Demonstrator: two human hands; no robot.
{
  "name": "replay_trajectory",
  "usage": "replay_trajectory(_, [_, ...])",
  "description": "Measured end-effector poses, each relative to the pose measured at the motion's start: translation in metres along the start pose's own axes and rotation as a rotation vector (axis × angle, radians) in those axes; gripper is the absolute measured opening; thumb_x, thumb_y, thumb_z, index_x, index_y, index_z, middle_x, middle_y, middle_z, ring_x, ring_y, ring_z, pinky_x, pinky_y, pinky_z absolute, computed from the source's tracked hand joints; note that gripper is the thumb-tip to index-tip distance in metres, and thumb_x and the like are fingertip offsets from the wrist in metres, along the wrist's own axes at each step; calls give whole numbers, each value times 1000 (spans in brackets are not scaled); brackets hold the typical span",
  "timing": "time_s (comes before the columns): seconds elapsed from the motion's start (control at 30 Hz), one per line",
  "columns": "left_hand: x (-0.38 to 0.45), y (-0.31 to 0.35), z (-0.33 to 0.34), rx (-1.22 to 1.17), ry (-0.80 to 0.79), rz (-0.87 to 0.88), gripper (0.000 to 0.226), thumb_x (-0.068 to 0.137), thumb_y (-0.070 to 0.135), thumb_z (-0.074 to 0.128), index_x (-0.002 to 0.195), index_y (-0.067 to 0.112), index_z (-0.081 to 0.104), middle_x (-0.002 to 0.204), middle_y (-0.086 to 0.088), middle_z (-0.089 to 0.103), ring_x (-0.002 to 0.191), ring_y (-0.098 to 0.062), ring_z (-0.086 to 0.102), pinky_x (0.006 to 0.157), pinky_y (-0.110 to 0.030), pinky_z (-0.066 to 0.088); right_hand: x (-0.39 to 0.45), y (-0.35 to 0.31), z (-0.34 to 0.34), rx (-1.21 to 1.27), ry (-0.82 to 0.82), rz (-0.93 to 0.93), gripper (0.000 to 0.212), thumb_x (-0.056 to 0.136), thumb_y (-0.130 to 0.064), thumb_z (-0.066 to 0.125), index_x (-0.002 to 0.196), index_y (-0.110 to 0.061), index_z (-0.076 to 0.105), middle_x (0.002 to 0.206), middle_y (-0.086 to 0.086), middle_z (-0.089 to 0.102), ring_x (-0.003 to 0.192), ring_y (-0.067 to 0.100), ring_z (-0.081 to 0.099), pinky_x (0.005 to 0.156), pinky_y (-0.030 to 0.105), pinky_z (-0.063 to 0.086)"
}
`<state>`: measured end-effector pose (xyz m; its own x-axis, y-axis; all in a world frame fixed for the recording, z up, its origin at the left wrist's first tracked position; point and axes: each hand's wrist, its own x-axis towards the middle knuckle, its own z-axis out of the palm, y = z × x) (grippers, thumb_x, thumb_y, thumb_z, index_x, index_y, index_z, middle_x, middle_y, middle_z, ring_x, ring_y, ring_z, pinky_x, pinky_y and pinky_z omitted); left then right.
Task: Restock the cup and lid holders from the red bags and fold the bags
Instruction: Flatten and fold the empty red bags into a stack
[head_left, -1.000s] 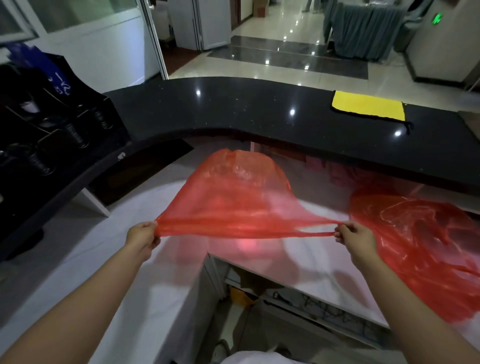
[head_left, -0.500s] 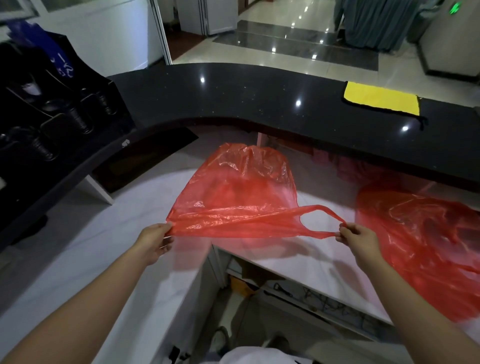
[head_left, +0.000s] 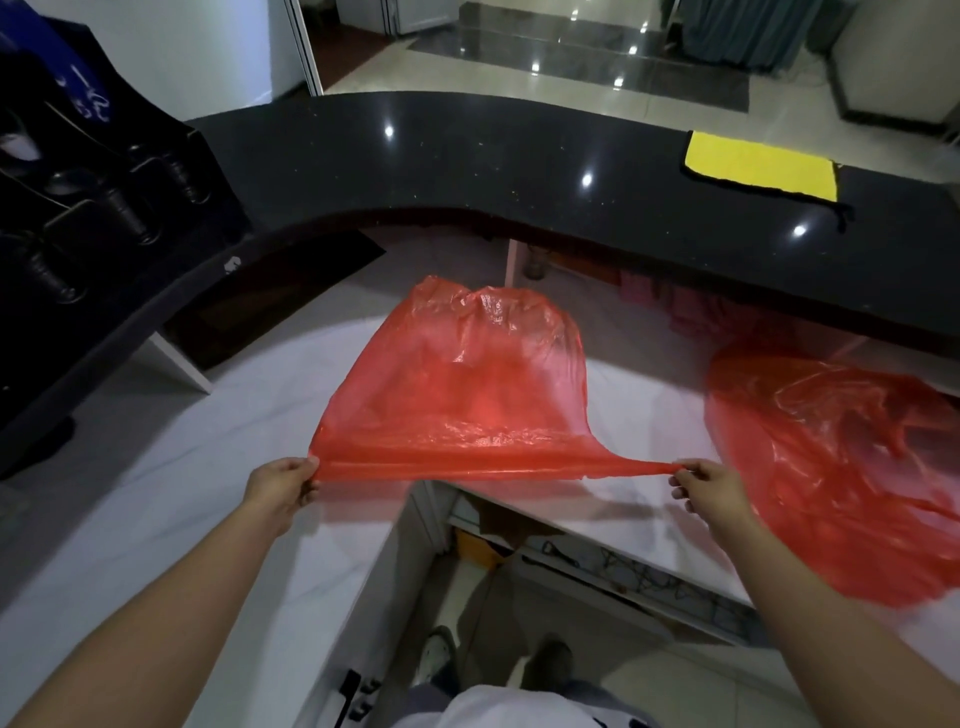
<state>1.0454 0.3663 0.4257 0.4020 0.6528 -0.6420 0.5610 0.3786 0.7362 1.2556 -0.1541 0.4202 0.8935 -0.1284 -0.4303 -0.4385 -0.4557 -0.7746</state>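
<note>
We had the red bag (head_left: 457, 395) pinched taut between left hand (head_left: 280, 486) and right hand (head_left: 709, 483); thin, floppy, slippery plastic, so corners seemed best.

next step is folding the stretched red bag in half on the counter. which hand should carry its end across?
Probably right. The right hand pinches the thin stretched handle end of the red bag, light to swing over. The left hand grips the wider bunched corner and can anchor it on the white counter.

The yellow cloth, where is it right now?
In the head view the yellow cloth lies flat on the black counter, far right, beyond the second red bag spread on the white worktop.
</note>
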Motion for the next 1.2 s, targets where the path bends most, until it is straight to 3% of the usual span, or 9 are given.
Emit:
replay_trajectory(0.2, [0,-16,-12,189,-130,-25,15,99,8,63,108,-4,65,89,-15,63,71,-22,56,56,-26,57,-6,11,-6,-213,-108,66,24,92,9,57,109,-1,71,86,14,72,67,23,63,55,29,44])
replay_trajectory(0.33, [-4,-16,-10,285,-183,-34,17,100,10,62,107,-5,66,80,-14,59,65,-22,51,62,-31,49,-1,4,-5,-490,-134,56,36,92,-3,57,126,-11,64,88,12,72,67,24,63,56,27,43])
replay_trajectory(0.53, [-8,-13,-1,421,-168,-15,15,98,5,55,107,1,66,69,-8,57,57,-20,48,55,-23,40,4,-21,10,-888,-153,-79,48,92,-12,53,139,-16,57,134,15,62,111,30,61,81,31,49])
replay_trajectory(0.6, [-7,-6,5,406,-142,33,21,96,-1,51,110,-3,67,72,-11,59,58,-21,51,52,-23,44,7,-31,19,-843,-145,-108,46,90,-10,53,134,-15,61,124,16,66,100,29,62,75,30,46])
replay_trajectory(0.7, [-7,9,15,417,-106,94,26,94,2,55,117,-1,66,95,-17,68,79,-28,61,72,-34,50,10,-50,31,-753,-136,-156,41,89,-9,51,127,-16,65,101,11,71,73,20,60,69,29,45])
replay_trajectory(0.9, [-7,47,36,425,36,183,46,95,12,58,141,8,55,141,-14,56,123,-33,57,101,-39,48,28,-96,41,-624,-122,-289,33,90,-12,53,119,-16,69,88,5,70,77,22,60,74,29,45])
replay_trajectory(1.03, [-8,75,57,389,47,242,40,98,12,57,138,7,59,140,-14,59,127,-32,55,112,-45,42,42,-136,45,-568,-135,-404,17,93,-15,55,86,-20,70,75,-1,65,76,25,59,67,29,41])
replay_trajectory(1.1, [-10,92,69,357,47,269,37,100,14,55,137,9,59,136,-12,61,124,-30,57,109,-46,45,50,-156,49,-562,-128,-462,25,94,-18,58,69,-22,61,68,-1,62,71,25,59,62,30,41])
replay_trajectory(1.2, [-7,117,87,320,39,327,35,102,17,54,135,11,61,130,-9,63,119,-27,60,103,-43,48,61,-183,59,-536,-138,-505,28,96,-18,60,69,-20,64,71,3,67,67,21,61,59,31,44])
